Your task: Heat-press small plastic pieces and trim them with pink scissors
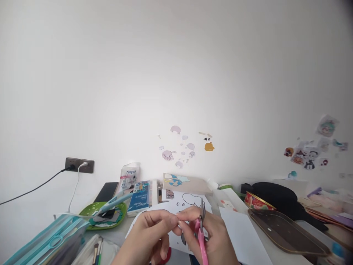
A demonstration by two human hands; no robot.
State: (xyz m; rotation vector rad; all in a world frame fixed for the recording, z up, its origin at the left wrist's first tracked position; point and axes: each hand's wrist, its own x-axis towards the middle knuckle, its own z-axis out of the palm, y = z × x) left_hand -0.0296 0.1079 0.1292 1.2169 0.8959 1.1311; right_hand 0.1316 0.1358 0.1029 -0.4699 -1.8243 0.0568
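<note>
Over the work surface, my left hand (pixel 147 235) and my right hand (pixel 217 235) meet at the fingertips. Thumb and index finger of the left are pinched together; whatever sits between them is too small to make out. My right thumb and index finger touch the same spot. Pink-handled scissors (pixel 202 243) hang in the right hand, the metal blades pointing up and away from me. Beneath both hands lies a white paper sheet (pixel 173 206) printed with black outlines, partly hidden by the fingers.
To the left are a green plate (pixel 121 221) with paper scraps, a teal zip pouch (pixel 55 239) and paintbrushes (pixel 96 252). A blue marker box (pixel 139 198) stands behind. At right lie white paper (pixel 242 232) and a brown tray (pixel 286 232). Paper cutouts (pixel 167 155) are on the wall.
</note>
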